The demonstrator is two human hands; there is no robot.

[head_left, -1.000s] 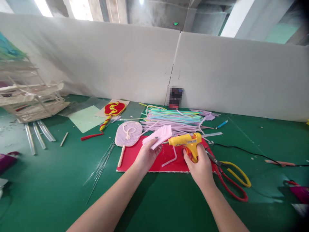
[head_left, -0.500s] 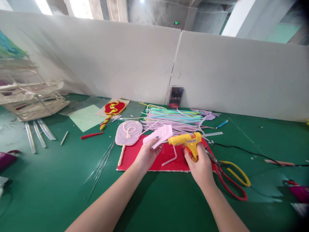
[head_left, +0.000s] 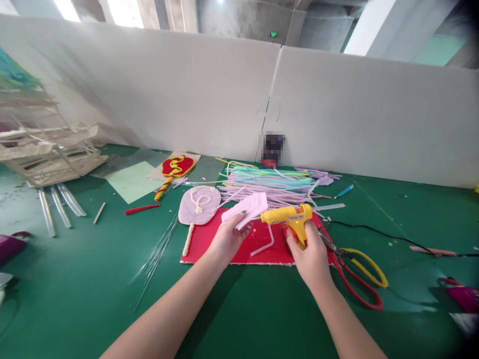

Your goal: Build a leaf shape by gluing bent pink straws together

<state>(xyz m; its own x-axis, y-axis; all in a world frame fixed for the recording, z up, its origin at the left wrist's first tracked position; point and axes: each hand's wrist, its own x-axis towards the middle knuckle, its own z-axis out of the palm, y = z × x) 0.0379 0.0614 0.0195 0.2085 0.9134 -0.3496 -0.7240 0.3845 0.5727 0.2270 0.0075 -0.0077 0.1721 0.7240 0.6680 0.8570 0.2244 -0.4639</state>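
Observation:
My left hand [head_left: 231,238] is closed on a pale pink piece [head_left: 247,208] of pipe cleaners laid side by side, held above the red board [head_left: 213,244]. My right hand [head_left: 310,252] grips a yellow glue gun [head_left: 286,215], whose nozzle points left at the lower right edge of the pink piece. Whether the tip touches it I cannot tell. A bent pale pipe cleaner [head_left: 265,245] lies on the board below the gun. Just left of the board's top rests a lilac fan [head_left: 198,209] with a cream curl and a cream handle.
Behind my hands lies a heap of pastel pipe cleaners [head_left: 269,178]. Scissors [head_left: 359,271] and the black cord [head_left: 389,237] are to the right. Thin wires [head_left: 159,257], a red and yellow fan [head_left: 177,167] and a wooden rack [head_left: 60,154] are on the left. A white partition [head_left: 149,89] stands behind.
Hardly anything differs. Both hands, the pink piece and the glue gun keep their places, with only a tiny shift of the whole view.

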